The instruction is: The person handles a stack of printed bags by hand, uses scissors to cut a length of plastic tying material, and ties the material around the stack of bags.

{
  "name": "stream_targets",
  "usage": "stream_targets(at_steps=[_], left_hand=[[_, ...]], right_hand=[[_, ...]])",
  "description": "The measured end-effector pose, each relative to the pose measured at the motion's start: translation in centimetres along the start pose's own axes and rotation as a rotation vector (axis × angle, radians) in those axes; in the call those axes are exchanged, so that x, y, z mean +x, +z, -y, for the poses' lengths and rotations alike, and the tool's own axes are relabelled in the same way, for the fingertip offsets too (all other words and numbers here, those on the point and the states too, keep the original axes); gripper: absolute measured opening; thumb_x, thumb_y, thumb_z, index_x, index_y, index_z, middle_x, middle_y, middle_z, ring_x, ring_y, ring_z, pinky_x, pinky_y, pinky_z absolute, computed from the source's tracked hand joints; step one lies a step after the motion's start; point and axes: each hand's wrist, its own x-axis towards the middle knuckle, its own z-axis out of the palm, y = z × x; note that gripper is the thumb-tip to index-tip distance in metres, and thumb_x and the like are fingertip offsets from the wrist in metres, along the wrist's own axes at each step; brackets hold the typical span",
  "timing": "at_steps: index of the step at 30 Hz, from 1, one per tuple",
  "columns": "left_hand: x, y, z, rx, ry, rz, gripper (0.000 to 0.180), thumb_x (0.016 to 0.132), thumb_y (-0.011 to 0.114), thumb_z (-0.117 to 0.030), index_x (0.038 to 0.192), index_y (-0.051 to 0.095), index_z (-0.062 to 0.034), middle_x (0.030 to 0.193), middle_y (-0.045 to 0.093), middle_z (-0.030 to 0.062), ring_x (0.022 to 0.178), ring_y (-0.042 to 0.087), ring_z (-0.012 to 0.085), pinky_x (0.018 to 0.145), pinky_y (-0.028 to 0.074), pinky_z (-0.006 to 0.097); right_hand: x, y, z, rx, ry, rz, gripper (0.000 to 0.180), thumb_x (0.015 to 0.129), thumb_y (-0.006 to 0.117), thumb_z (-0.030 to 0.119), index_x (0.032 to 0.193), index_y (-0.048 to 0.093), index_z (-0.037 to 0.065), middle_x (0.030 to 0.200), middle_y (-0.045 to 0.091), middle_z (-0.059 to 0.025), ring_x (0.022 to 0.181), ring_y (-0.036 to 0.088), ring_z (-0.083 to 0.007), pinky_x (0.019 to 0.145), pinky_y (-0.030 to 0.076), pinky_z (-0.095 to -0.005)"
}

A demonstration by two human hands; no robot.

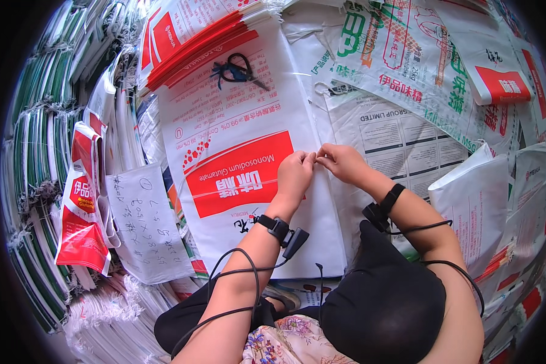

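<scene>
A white woven plastic sack (249,130) with a red printed block lies flat in front of me. At its right edge my left hand (295,176) and my right hand (344,164) meet, fingertips nearly touching. Both are closed in a pinch; what is between the fingers is too small to make out. Farther up the same sack rests a pair of scissors (238,71) with dark handles and something blue wrapped around them. Each wrist wears a black strap with a small device and a cable.
Folded red-and-white sacks (200,39) are piled at the far end. Tall stacks of bundled sacks (45,139) line the left, beside a handwritten white sheet (148,224) and a folded red sack (82,206). Other printed sacks (406,67) overlap on the right. My bent knee (382,291) is close by.
</scene>
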Motion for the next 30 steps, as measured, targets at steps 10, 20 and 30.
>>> stream_targets(at_steps=[10, 20, 30], left_hand=[[-1.7, -0.6, 0.6, 0.179, 0.552, -0.071, 0.022, 0.085, 0.067, -0.008, 0.105, 0.062, -0.0016, 0.089, 0.062, 0.0110, 0.082, 0.061, 0.0268, 0.072, 0.051, 0.037], [0.0, -0.6, 0.4, 0.295, 0.566, -0.028, 0.011, 0.081, 0.067, -0.007, 0.092, 0.066, -0.0031, 0.083, 0.059, 0.0110, 0.076, 0.059, 0.0315, 0.069, 0.050, 0.043], [3.4, -3.6, 1.0, -0.549, -0.253, 0.791, 0.023, 0.087, 0.068, -0.012, 0.106, 0.066, 0.0005, 0.093, 0.066, 0.0013, 0.083, 0.061, 0.0107, 0.082, 0.048, 0.026]], right_hand=[[1.2, -0.4, -1.4, 0.391, 0.323, 0.233, 0.021, 0.088, 0.065, 0.021, 0.092, 0.066, 0.000, 0.076, 0.066, -0.0075, 0.067, 0.060, -0.0140, 0.062, 0.048, -0.0311], [1.4, -0.7, -1.9, 0.474, 0.389, 0.309, 0.018, 0.091, 0.064, 0.020, 0.091, 0.065, 0.002, 0.072, 0.061, -0.0017, 0.053, 0.052, -0.0089, 0.049, 0.043, -0.0272], [1.2, -0.8, -2.5, 0.434, 0.307, 0.251, 0.015, 0.090, 0.064, 0.019, 0.093, 0.064, 0.005, 0.069, 0.059, -0.0002, 0.051, 0.051, -0.0086, 0.050, 0.042, -0.0268]])
